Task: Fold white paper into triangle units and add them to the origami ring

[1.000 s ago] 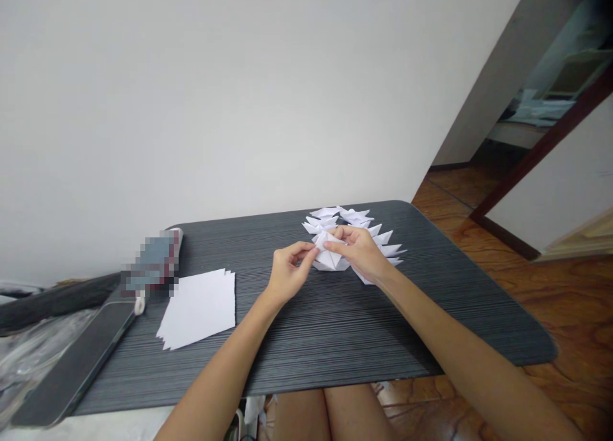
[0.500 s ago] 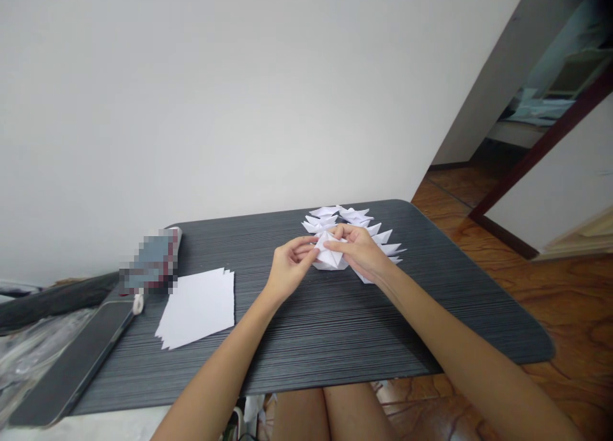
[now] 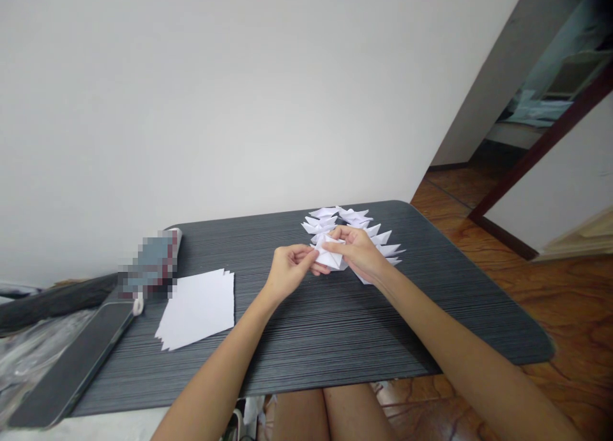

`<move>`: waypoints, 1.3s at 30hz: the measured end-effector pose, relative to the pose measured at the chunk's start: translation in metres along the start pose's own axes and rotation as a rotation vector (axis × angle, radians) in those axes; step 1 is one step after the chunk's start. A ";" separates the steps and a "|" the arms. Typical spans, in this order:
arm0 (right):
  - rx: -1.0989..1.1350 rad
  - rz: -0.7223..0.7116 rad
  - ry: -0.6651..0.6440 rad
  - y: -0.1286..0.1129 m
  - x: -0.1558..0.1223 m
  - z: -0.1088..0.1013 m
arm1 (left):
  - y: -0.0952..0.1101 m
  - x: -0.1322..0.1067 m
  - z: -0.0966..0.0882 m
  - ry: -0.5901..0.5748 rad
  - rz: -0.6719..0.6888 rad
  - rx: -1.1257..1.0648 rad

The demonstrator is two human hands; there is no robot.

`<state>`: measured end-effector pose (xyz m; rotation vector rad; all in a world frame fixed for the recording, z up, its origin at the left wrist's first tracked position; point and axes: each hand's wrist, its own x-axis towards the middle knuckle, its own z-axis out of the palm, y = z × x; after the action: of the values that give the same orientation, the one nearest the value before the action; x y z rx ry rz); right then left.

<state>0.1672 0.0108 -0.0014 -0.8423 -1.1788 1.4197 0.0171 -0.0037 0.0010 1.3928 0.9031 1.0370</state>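
A small folded piece of white paper (image 3: 330, 254) is held between my two hands above the dark table. My left hand (image 3: 292, 267) pinches its left corner between thumb and fingers. On the other side, my right hand (image 3: 359, 249) grips the right part, its thumb lying across the front face. Creases run over the paper's surface. Just behind my hands stand several folded white paper boats (image 3: 323, 224) in two rows, partly covered by my fingers and the held paper.
A stack of white paper sheets (image 3: 198, 310) lies on the left of the dark table (image 3: 297, 351). Farther left are a blurred-out packet (image 3: 153, 259) and a long dark flat object (image 3: 76, 364) with a white loop. The wall (image 3: 239, 109) borders the table's back edge.
The fingers of my left hand have slid lower under the paper's left corner, and the paper has turned slightly. My right hand keeps its grip.
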 end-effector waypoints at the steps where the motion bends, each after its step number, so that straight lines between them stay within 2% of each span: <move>1: -0.029 0.000 -0.004 -0.001 0.000 -0.001 | 0.001 0.000 -0.001 0.004 0.002 0.007; 5: -0.156 -0.023 -0.032 -0.005 0.002 -0.009 | 0.005 0.001 -0.007 0.022 0.001 0.009; 9: -0.184 -0.036 -0.078 -0.006 0.004 -0.015 | 0.006 0.002 -0.010 0.020 -0.007 0.006; 16: -0.304 0.042 -0.126 -0.002 0.001 -0.006 | 0.007 -0.001 -0.008 -0.038 -0.014 0.044; 22: -0.142 0.135 -0.255 -0.004 0.000 -0.009 | 0.008 0.000 -0.011 -0.130 -0.034 0.005; 27: -0.003 0.165 -0.349 -0.007 0.000 -0.014 | 0.008 0.001 -0.014 -0.025 -0.022 -0.063; 30: -0.031 0.070 -0.380 -0.009 0.001 -0.020 | 0.009 0.002 -0.017 0.032 0.021 -0.112; 33: -0.280 -0.145 -0.364 -0.011 0.002 -0.023 | 0.009 0.002 -0.017 0.048 -0.002 -0.158; 36: -0.568 -0.378 -0.299 -0.010 0.002 -0.019 | 0.008 0.002 -0.013 0.014 -0.039 -0.206; 39: -0.621 -0.473 -0.179 -0.007 0.001 -0.014 | 0.007 0.000 -0.010 -0.035 -0.002 -0.202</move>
<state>0.1824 0.0150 0.0021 -0.7802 -1.8627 0.7510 0.0072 -0.0008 0.0080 1.2373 0.7520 1.0689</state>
